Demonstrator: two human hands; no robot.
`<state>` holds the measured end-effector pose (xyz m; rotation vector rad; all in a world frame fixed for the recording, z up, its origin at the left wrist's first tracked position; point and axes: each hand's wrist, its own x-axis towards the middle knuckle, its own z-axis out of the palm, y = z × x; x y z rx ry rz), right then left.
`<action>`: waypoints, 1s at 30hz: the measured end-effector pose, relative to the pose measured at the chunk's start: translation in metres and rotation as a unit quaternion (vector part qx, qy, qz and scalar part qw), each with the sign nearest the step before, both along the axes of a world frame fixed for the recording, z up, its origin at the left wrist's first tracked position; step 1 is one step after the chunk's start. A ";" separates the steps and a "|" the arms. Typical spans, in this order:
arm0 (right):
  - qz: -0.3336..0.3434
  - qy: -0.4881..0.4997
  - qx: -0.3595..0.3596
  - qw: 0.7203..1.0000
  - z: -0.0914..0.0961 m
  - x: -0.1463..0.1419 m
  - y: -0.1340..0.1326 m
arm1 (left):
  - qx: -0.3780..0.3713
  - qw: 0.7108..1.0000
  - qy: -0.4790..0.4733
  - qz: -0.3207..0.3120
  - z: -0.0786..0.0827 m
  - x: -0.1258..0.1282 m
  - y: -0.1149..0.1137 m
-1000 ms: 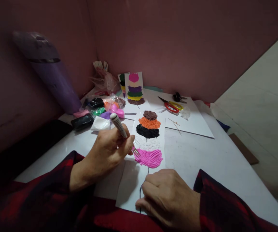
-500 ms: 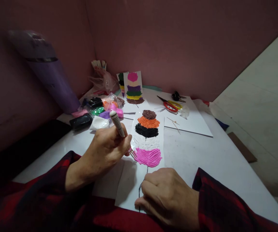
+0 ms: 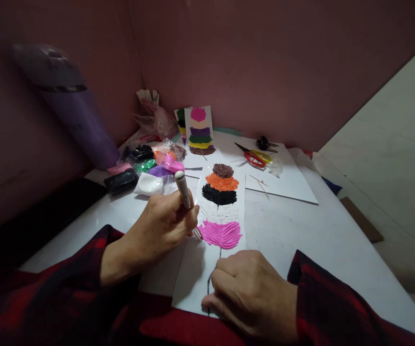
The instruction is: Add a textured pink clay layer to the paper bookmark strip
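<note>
A small fork [image 3: 183, 190] with a patterned handle is pinched in my left hand [image 3: 157, 230]. Its tines point down at the left edge of a pink clay band [image 3: 221, 234]. That band is the lowest on a white card [image 3: 189, 283]; above it come white, black [image 3: 219, 194], orange [image 3: 222, 181] and brown clay bands, all grooved. A dark drawn stem runs down the card from the pink band. My right hand [image 3: 252, 290], fingers curled, rests on the card's lower right over part of the stem; whether anything is under its fingers is hidden.
Bagged clay lumps [image 3: 150, 166] in several colours lie at the left, near a purple bottle [image 3: 79, 115]. Finished cards [image 3: 200, 130] lean by the wall. Red-handled scissors [image 3: 254, 157], thin sticks [image 3: 263, 186] and keys [image 3: 264, 143] are at the right on white board [image 3: 286, 178].
My left hand has shifted slightly right, and the fork's handle stands more upright, its tines slightly left at the pink band's edge. My right hand has stayed in place.
</note>
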<state>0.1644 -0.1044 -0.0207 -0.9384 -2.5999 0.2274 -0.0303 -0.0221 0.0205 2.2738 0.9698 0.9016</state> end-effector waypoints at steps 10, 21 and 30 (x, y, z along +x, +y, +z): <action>0.000 0.009 0.009 1.000 0.002 -0.001 0.000 | 0.021 1.000 0.011 0.005 -0.004 0.000 0.003; 0.002 0.006 0.002 1.000 0.001 -0.001 0.000 | 0.056 0.998 0.022 0.027 -0.004 -0.002 0.004; 0.011 0.037 0.097 0.995 0.001 -0.002 -0.002 | 0.139 0.983 -0.076 0.088 0.001 0.001 -0.007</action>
